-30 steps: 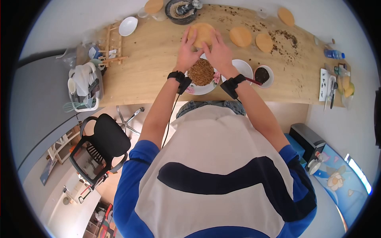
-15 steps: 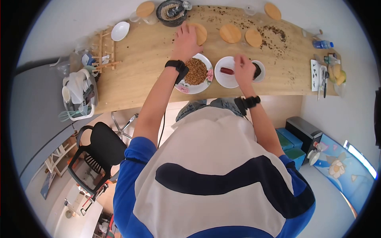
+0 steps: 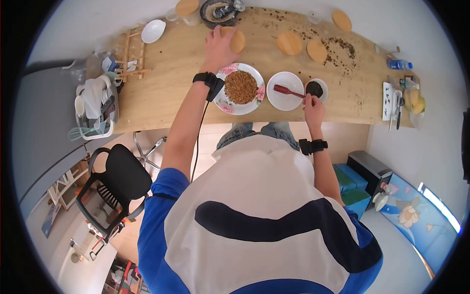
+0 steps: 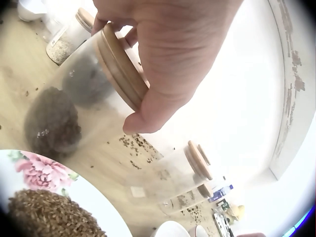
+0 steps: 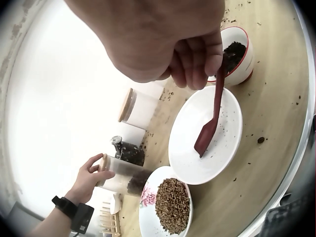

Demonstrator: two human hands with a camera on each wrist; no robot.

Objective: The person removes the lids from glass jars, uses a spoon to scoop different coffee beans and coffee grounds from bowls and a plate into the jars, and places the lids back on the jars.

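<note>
My left hand (image 3: 220, 50) grips the round wooden lid (image 4: 121, 64) of a clear jar (image 4: 94, 96), fingers and thumb curled about its edge. Dark contents lie in the jar's bottom. Between the fingertips of my right hand (image 3: 314, 111) is the handle of a dark red spatula (image 5: 209, 129). Its flat blade is over the shallow white bowl (image 5: 186, 148), which has dark specks in it. Beside that hand stands a white, red-rimmed cup (image 5: 247, 64) with dark crumbly stuff inside. A flowered plate (image 3: 227, 109) heaped with brown grains (image 3: 240, 87) sits left of the bowl.
Two more lidded jars (image 3: 290, 44) stand to the right, near dark crumbs (image 3: 342, 46) scattered on the table. A stone mortar (image 3: 219, 24) with its pestle is at the back. At left are a wooden rack (image 3: 128, 56) and a basket (image 3: 115, 122) of utensils.
Both hands were at the jar lid. My right hand has left it, moved right and down past the bowl, and taken the spatula's handle. My left hand remains at the lid.
</note>
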